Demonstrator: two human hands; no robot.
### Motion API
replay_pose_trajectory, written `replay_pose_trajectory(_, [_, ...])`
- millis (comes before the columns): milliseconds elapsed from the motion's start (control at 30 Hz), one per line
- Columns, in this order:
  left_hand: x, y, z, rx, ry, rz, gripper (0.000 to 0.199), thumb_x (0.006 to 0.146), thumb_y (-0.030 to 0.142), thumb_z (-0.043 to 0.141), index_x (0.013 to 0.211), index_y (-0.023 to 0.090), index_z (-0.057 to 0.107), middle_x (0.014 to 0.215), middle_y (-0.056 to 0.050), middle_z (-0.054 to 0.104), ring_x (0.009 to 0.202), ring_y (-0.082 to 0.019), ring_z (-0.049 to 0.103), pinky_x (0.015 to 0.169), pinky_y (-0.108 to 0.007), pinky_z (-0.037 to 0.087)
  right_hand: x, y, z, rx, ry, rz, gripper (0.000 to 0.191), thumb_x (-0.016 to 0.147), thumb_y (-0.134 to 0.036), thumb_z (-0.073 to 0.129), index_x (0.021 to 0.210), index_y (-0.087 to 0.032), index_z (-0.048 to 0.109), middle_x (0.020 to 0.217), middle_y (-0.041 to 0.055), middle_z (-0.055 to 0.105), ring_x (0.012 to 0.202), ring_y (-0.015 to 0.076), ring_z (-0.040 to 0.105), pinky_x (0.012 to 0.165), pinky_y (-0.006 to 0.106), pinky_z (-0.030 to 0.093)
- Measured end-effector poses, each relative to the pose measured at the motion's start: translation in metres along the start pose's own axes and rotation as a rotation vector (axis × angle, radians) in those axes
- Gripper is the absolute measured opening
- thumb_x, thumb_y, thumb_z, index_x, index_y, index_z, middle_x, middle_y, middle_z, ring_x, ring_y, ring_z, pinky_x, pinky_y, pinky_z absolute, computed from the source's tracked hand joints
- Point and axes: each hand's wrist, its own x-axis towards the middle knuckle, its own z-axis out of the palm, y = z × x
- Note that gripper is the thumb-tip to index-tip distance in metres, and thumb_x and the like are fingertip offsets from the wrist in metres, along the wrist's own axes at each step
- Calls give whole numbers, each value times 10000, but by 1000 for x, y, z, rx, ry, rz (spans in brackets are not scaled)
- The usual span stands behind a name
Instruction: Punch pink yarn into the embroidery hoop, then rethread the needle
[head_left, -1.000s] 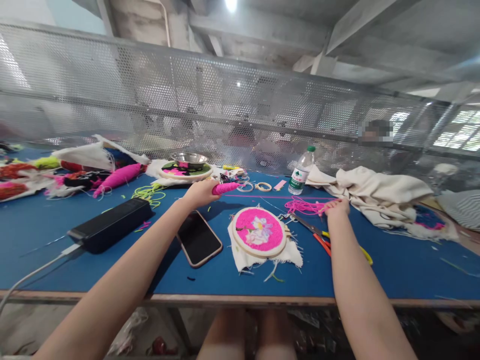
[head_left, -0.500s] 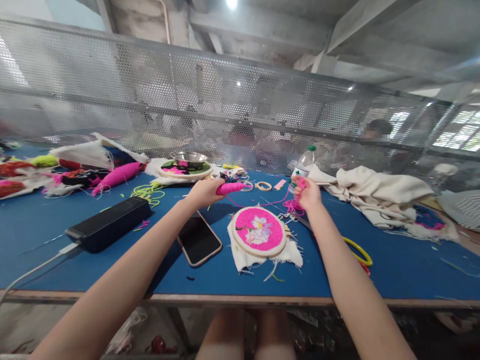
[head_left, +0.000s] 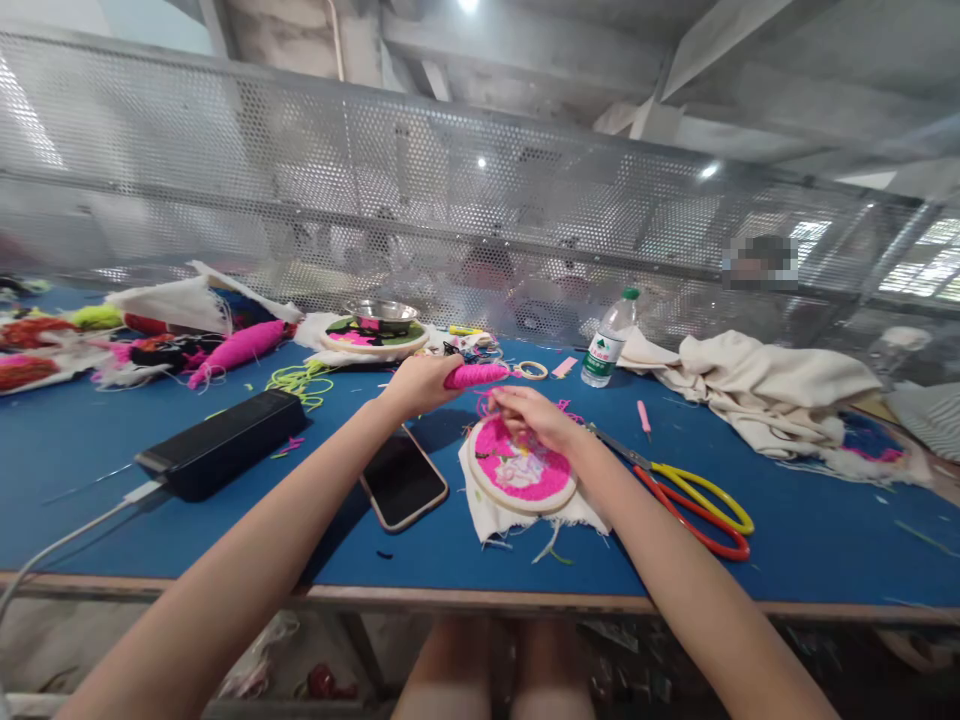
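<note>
My left hand is closed round a spool of pink yarn, its tapered end pointing right. Close by, my right hand pinches a strand of pink yarn just below that end. It hovers over an embroidery hoop, hiding the hoop's upper part. White cloth with frayed edges is stretched in the hoop, worked with a pale flower on a pink ground. A phone lies face up below my left wrist. More loose pink yarn lies behind my right hand.
Scissors with red and yellow handles lie right of my right forearm, near a pink-handled tool. A water bottle stands behind. A black power bank with a white cable sits left. Cream cloth is heaped at right.
My right hand has moved left and down from beside the bottle to the yarn spool, above the hoop. The scissors and pink-handled tool are now uncovered. My left hand keeps hold of the spool.
</note>
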Motion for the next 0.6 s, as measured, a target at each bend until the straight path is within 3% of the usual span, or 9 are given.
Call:
replay_pose_trajectory(167, [1,3,5,-123,6,27,315,815,502,561,868,194,600,730,-40,652,684,-201,614,576,-263,352,8,0,-20,-10,199,-21,269,772,-358,634,642,-184,475,462,-115,242,375,27,145,377,202,87])
replay_pose_trajectory(300, [3,9,8,-499,112,-27,370,757,546,638,808,182,591,659,-11,621,616,-165,577,577,-258,383,7,0,-29,-37,272,-50,288,767,-347,619,618,-194,425,460,-112,254,375,28,151,381,206,86])
replay_pose_trajectory(467, [10,9,5,-1195,377,-385,302,760,431,671,831,148,593,687,-36,666,625,-158,625,641,-280,497,5,2,-25,-89,192,-24,268,766,-356,624,613,-184,487,426,-103,283,372,39,182,377,205,112])
replay_pose_trajectory(600, [17,-5,1,-1726,433,-676,231,814,358,624,851,135,581,733,-71,680,713,-176,672,720,-309,555,6,4,-20,-121,149,8,252,764,-326,626,588,-175,525,407,-87,327,369,42,200,364,199,133])
